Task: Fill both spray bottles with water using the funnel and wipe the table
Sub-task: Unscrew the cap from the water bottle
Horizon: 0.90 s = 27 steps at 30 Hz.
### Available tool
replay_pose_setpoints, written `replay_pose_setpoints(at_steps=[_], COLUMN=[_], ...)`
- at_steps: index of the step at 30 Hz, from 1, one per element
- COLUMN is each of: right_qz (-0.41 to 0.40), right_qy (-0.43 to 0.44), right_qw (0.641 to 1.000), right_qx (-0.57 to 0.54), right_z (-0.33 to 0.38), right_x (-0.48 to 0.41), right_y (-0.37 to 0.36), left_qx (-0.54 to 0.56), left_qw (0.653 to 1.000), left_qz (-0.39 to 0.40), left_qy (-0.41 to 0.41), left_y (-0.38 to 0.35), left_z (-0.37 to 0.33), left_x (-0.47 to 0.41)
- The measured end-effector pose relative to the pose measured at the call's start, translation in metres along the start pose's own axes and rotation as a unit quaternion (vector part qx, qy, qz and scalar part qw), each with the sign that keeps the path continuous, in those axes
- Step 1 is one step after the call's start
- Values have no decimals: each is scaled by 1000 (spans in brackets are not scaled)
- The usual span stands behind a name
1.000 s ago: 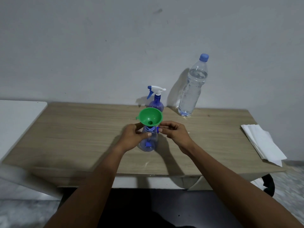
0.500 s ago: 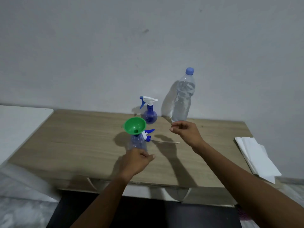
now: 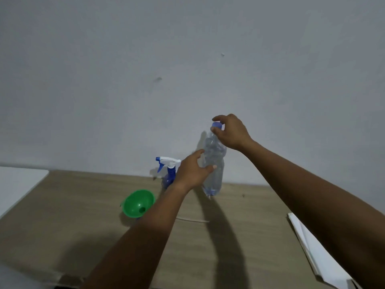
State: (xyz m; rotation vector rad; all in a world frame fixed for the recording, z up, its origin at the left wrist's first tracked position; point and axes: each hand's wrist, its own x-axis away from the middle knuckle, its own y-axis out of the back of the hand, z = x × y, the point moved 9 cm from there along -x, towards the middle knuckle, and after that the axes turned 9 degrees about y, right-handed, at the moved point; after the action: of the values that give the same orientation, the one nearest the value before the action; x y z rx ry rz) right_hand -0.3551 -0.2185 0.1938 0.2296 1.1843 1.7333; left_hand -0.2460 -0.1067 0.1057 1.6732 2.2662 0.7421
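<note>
A clear water bottle (image 3: 215,174) with a blue cap (image 3: 216,124) stands at the back of the wooden table (image 3: 62,222), near the wall. My right hand (image 3: 232,132) pinches the cap from above. My left hand (image 3: 190,173) cups the bottle's body, thumb in front and index finger on its left side. A blue spray bottle (image 3: 169,174) with a white trigger head stands just left of it, partly behind my left hand. The green funnel (image 3: 138,203) sits upright nearer to me; my left forearm hides the bottle under it.
A thin white tube (image 3: 193,220) lies on the table to the right of my left forearm. Folded white paper towels (image 3: 316,253) lie at the table's right edge. A white surface (image 3: 16,184) adjoins the table on the left. The wall runs right behind the bottles.
Both hands left the funnel and its bottle and went back to the water bottle. My right hand now holds its cap and my left its body. The view has tilted up.
</note>
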Motion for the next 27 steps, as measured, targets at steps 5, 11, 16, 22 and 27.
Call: replay_pose_setpoints(at_steps=[5, 11, 16, 22, 27], right_qz=[53, 45, -2, 4, 21], right_qy=[9, 55, 74, 73, 90], right_qw=[998, 997, 997, 997, 994], right_qx=[-11, -5, 24, 11, -53], right_z=[-3, 11, 29, 49, 61], right_x=[9, 74, 112, 122, 123], right_y=[5, 25, 33, 26, 13], left_qx=[-19, 0, 24, 56, 39], left_qw=[999, 999, 990, 985, 987], left_qz=[0, 30, 98, 150, 145], left_qy=[-42, -45, -94, -70, -60], left_y=[-6, -28, -37, -28, -6], left_z=[-23, -19, -19, -8, 4], left_x=[-8, 4, 29, 61, 69])
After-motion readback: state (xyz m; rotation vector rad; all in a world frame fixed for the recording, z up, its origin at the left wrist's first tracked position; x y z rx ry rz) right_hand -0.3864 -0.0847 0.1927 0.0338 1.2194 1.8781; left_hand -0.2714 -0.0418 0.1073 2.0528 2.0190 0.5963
